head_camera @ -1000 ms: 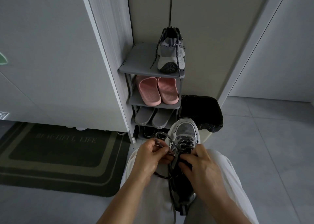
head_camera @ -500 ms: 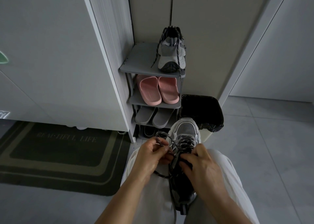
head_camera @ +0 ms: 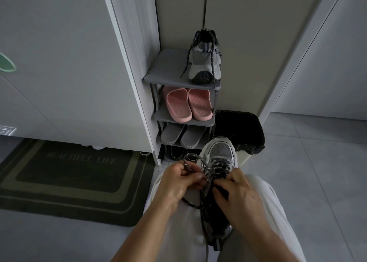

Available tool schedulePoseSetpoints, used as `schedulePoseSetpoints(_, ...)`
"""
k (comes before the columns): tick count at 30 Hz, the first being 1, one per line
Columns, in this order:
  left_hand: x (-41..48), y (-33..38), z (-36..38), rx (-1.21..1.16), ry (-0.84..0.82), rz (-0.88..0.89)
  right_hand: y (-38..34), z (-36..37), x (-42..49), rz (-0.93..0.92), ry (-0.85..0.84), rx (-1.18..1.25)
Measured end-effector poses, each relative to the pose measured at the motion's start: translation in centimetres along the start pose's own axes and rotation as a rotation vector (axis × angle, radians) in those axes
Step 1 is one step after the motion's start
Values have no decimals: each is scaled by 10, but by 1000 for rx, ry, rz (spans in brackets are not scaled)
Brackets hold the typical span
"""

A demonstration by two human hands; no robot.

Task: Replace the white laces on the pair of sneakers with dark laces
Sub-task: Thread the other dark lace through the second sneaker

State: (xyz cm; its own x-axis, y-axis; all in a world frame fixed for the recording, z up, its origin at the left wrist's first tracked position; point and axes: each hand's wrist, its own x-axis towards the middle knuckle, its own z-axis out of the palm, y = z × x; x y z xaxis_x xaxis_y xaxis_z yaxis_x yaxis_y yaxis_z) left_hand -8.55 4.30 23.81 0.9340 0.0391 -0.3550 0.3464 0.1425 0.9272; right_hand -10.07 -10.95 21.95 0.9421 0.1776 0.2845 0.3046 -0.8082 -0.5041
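Lacing upper eyelets of sneaker [head_camera: 220, 152] on lap: left hand [head_camera: 178, 184] pinches dark lace [head_camera: 187, 162], right hand [head_camera: 238, 194] fingers curled gripping sneaker; next, probably feed tip through, pull snug

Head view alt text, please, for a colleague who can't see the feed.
On the person's lap, the left hand pinches a loop of dark lace while the right hand holds the grey sneaker at its eyelets. The other sneaker, dark-laced, sits atop the shoe rack ahead, above pink slippers.
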Motion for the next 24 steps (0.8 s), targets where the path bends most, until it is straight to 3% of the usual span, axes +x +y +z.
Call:
schedulePoseSetpoints(12,2,-7,5,182,44,115,-1,-4,1,31,-79,56)
schedulePoseSetpoints(18,3,-12,0,255,-31,192,-5,-7,4,95,-114,75)
schedulePoseSetpoints(24,6,-14,-3,322,-66,203,-15,-13,14,263,-292,127)
